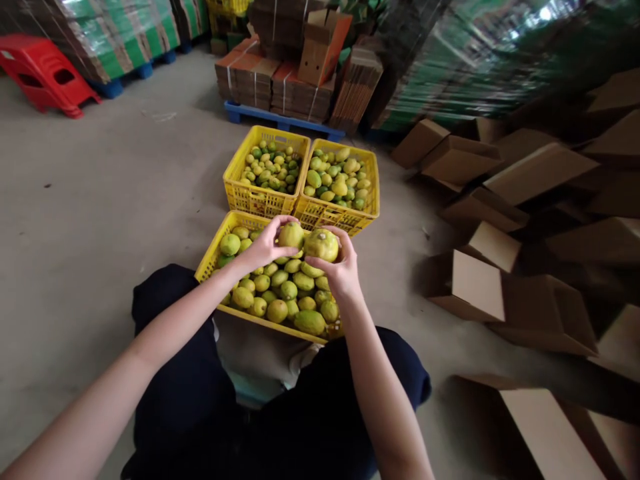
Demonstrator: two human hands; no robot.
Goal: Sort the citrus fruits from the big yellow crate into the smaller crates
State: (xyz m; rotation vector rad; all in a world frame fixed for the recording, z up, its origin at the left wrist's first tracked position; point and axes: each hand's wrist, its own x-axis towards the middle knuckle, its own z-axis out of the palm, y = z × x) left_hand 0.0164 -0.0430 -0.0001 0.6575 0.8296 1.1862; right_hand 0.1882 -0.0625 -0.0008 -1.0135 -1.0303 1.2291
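Above the near yellow crate (pixel 213 250), my left hand (pixel 273 245) is closed around a yellow-green lemon (pixel 291 235). Beside it, my right hand (pixel 343 262) grips a larger yellow-green lemon (pixel 321 245) with blotchy skin. The two fruits are held side by side, close together. Many loose lemons (pixel 289 290), green to yellow, fill the crate below, which stands between my knees. My fingers partly cover the held fruits and some of the lemons underneath.
Two more yellow crates, a left one (pixel 250 195) and a right one (pixel 336 215), stand just beyond with smaller fruit. Open cardboard boxes (pixel 477 285) lie scattered at right. Behind are flattened cartons (pixel 250 73) on a blue pallet (pixel 285 122). A red stool (pixel 47 73) stands far left.
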